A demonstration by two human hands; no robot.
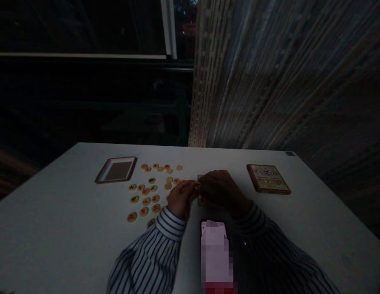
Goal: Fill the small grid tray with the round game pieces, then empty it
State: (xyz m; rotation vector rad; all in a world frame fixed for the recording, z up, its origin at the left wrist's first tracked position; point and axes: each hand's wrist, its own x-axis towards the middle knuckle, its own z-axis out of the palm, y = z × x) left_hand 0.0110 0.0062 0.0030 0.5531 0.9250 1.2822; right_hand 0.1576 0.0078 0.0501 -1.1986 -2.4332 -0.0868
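My left hand point(180, 199) is closed, with the fingertips pinching a round Chinese chess piece point(197, 185) that bears a dark character. Right against that piece is my right hand point(222, 190), curled with its back toward me; its fingertips are mostly hidden. Beneath the hands a small greyish flat thing point(200, 201) shows in part, with another chess piece point(202, 200) on it. Loose chess pieces point(146, 201), some with red characters, some dark, some plain side up, lie scattered to the left of my left hand.
An open shallow box tray point(132, 169) lies at the back left of the white table point(94, 237). A box lid with printed characters point(267, 178) lies at the right. A lit phone point(214, 253) is in front of me, between my forearms. A string curtain point(232, 81) hangs behind the table.
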